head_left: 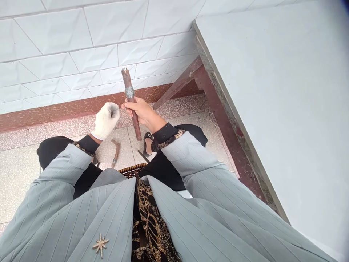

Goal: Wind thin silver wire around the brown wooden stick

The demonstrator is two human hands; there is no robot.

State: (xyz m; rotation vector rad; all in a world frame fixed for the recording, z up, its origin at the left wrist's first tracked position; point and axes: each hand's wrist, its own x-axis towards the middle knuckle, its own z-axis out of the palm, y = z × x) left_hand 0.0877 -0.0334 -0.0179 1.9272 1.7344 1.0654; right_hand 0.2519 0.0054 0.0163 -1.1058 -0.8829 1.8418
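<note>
One jagged-ended brown stick (136, 125), already bound with coiled silvery wire (129, 92), fills the bare right hand (143, 112); the white-gloved left hand (105, 119) curls, contents unclear.

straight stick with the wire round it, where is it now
In the head view, left of centre: the straight stick is gripped in the right hand, beside the gloved left hand.

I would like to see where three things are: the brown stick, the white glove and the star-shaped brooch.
Brown stick (136, 126): head view, on its lower part.
White glove (105, 119): head view, on its middle, above the cuff.
Star-shaped brooch (100, 246): head view, on its centre.
</note>
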